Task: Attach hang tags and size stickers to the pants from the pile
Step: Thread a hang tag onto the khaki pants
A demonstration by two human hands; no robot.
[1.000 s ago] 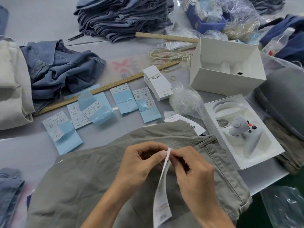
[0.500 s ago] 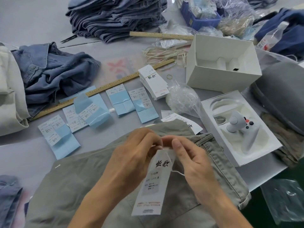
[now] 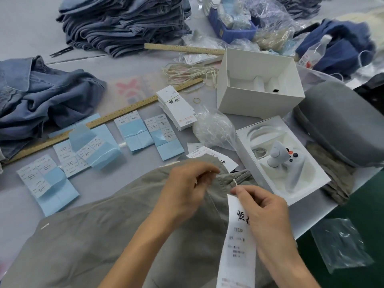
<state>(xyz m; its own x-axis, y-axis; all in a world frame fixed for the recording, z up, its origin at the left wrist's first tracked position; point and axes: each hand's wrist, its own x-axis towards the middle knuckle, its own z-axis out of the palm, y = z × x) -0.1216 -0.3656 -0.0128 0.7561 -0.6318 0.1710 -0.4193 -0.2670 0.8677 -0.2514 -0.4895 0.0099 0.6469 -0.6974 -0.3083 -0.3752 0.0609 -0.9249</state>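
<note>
Over grey pants [image 3: 99,235], both hands' fingers [image 3: 239,191] pinched, tag-holding.

Hang tag [image 3: 234,242] under right hand [image 3: 268,213]: two black brush-style characters, "1103#" below, rest blurred. Same characters on the tag stack [image 3: 176,107]. Sticker sheets [image 3: 158,129]: "1103#" legible, small print unreadable.
</note>
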